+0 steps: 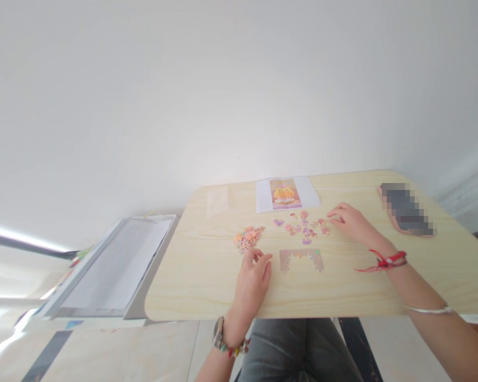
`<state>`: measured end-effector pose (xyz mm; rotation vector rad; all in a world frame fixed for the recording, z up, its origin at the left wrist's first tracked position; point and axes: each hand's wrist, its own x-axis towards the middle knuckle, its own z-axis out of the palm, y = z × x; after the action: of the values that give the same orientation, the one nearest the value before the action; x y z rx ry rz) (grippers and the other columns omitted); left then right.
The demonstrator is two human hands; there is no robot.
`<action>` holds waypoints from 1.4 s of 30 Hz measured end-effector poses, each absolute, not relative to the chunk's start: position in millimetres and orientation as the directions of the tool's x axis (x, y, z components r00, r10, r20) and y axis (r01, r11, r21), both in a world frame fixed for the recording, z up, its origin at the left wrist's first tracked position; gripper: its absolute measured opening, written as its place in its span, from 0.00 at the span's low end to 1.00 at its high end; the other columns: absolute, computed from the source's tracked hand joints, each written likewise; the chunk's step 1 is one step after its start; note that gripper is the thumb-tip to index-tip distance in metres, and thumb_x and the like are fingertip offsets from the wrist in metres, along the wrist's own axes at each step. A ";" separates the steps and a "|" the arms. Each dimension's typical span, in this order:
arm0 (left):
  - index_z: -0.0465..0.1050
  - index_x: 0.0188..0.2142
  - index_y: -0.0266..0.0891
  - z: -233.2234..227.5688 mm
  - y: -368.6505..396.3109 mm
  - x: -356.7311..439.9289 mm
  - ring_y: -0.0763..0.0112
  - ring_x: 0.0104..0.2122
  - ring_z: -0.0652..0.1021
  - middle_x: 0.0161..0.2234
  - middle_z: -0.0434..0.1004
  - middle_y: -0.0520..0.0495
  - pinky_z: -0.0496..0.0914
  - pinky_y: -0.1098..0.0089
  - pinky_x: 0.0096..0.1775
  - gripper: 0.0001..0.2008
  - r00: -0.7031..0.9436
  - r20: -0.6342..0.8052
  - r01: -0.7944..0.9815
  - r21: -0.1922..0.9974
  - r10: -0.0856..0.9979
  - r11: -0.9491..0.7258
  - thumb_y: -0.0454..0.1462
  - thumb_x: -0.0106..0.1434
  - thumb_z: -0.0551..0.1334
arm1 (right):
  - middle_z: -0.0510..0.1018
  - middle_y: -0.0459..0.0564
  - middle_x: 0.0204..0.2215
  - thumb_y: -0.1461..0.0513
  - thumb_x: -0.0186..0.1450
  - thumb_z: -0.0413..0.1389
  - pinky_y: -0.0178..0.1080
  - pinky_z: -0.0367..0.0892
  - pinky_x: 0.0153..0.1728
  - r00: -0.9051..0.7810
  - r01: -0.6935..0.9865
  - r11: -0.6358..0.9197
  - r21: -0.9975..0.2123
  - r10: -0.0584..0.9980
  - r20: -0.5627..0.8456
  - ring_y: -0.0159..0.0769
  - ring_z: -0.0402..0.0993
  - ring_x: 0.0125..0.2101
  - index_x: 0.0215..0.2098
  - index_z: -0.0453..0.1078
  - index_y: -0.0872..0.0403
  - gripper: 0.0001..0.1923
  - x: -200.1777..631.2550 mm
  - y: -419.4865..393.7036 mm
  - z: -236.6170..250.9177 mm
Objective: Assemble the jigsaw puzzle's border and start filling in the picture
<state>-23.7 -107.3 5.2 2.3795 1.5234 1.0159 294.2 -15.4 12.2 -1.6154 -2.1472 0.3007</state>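
Note:
My left hand [253, 280] rests on the light wooden table [191, 276], fingers curled, just below a small heap of pink and orange puzzle pieces [247, 236]; whether it pinches a piece I cannot tell. My right hand [350, 222] lies flat with fingertips touching the right edge of several scattered loose pieces [305, 227]. A partly assembled puzzle section [301, 259] lies between my hands. A reference sheet [286, 194] with a printed picture sits at the far edge.
A phone in a pink case [405, 210] lies at the table's right. A clear plastic bag [217, 201] lies at the back left. A grey tray of papers [115, 265] stands left of the table. A white wall rises behind.

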 end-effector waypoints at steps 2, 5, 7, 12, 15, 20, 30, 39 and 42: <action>0.72 0.39 0.39 15.2 -92.2 -20.2 0.68 0.36 0.72 0.37 0.66 0.44 0.71 0.65 0.39 0.11 0.333 0.471 0.736 0.412 0.817 -0.537 0.30 0.61 0.53 | 0.72 0.52 0.34 0.61 0.60 0.49 0.41 0.66 0.33 -0.232 0.845 0.302 -0.441 0.951 0.206 0.37 0.69 0.28 0.36 0.72 0.54 0.11 291.4 -14.2 10.5; 0.71 0.40 0.38 33.4 -65.3 -14.8 0.68 0.35 0.71 0.37 0.66 0.44 0.71 0.65 0.38 0.10 0.400 0.494 0.715 0.359 0.772 -0.600 0.31 0.62 0.53 | 0.72 0.51 0.35 0.61 0.59 0.51 0.40 0.66 0.33 -0.226 0.830 0.303 -0.469 0.950 0.214 0.36 0.69 0.29 0.36 0.73 0.53 0.11 285.1 -7.5 8.8; 0.71 0.41 0.39 42.2 -48.1 -11.0 0.69 0.34 0.71 0.38 0.66 0.43 0.71 0.66 0.37 0.10 0.407 0.496 0.717 0.346 0.767 -0.605 0.32 0.63 0.53 | 0.72 0.51 0.35 0.61 0.59 0.51 0.40 0.66 0.32 -0.234 0.815 0.310 -0.489 0.949 0.211 0.36 0.69 0.29 0.36 0.73 0.52 0.11 280.6 -2.3 9.1; 0.71 0.41 0.38 40.7 -26.7 -2.4 0.69 0.36 0.71 0.38 0.66 0.44 0.70 0.67 0.39 0.10 0.399 0.541 0.676 0.371 0.740 -0.636 0.32 0.64 0.53 | 0.72 0.51 0.35 0.61 0.59 0.51 0.38 0.65 0.31 -0.224 0.792 0.309 -0.527 0.950 0.219 0.35 0.69 0.28 0.36 0.74 0.52 0.11 274.4 0.6 14.6; 0.71 0.41 0.38 32.8 -31.3 -1.3 0.70 0.36 0.71 0.38 0.66 0.44 0.70 0.68 0.38 0.11 0.425 0.535 0.646 0.387 0.731 -0.658 0.32 0.64 0.52 | 0.72 0.50 0.34 0.60 0.59 0.52 0.38 0.65 0.30 -0.178 0.799 0.271 -0.537 0.959 0.219 0.33 0.67 0.25 0.36 0.74 0.52 0.10 274.6 -7.2 18.4; 0.70 0.42 0.39 27.0 -38.7 -4.5 0.70 0.35 0.71 0.38 0.67 0.44 0.70 0.68 0.36 0.11 0.458 0.517 0.636 0.379 0.724 -0.672 0.32 0.64 0.53 | 0.72 0.50 0.33 0.59 0.60 0.53 0.39 0.65 0.32 -0.166 0.797 0.278 -0.536 0.955 0.247 0.34 0.67 0.26 0.34 0.73 0.53 0.09 271.8 -21.1 19.8; 0.70 0.42 0.40 26.1 -36.8 -11.0 0.71 0.35 0.72 0.39 0.66 0.45 0.70 0.69 0.37 0.10 0.426 0.544 0.661 0.359 0.723 -0.659 0.31 0.63 0.54 | 0.72 0.51 0.34 0.61 0.62 0.50 0.41 0.66 0.36 -0.220 0.814 0.340 -0.471 0.931 0.292 0.38 0.70 0.33 0.37 0.72 0.52 0.10 274.6 -26.3 21.4; 0.70 0.43 0.40 26.6 -36.7 -13.0 0.71 0.36 0.72 0.39 0.66 0.45 0.70 0.69 0.36 0.11 0.416 0.548 0.661 0.366 0.726 -0.655 0.31 0.63 0.54 | 0.72 0.52 0.35 0.62 0.62 0.49 0.42 0.67 0.38 -0.238 0.822 0.335 -0.461 0.937 0.256 0.40 0.71 0.35 0.36 0.73 0.52 0.11 279.8 -27.3 18.5; 0.70 0.43 0.40 26.7 -37.2 -12.9 0.71 0.35 0.72 0.39 0.66 0.44 0.70 0.69 0.36 0.11 0.414 0.548 0.662 0.366 0.727 -0.654 0.31 0.63 0.54 | 0.71 0.51 0.36 0.62 0.62 0.49 0.41 0.67 0.39 -0.254 0.824 0.337 -0.455 0.938 0.235 0.39 0.71 0.36 0.38 0.73 0.52 0.11 280.4 -25.4 11.6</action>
<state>-12.9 -37.2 26.7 2.5630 1.2622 1.0651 280.4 -25.4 11.6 -1.5435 -2.1459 0.3297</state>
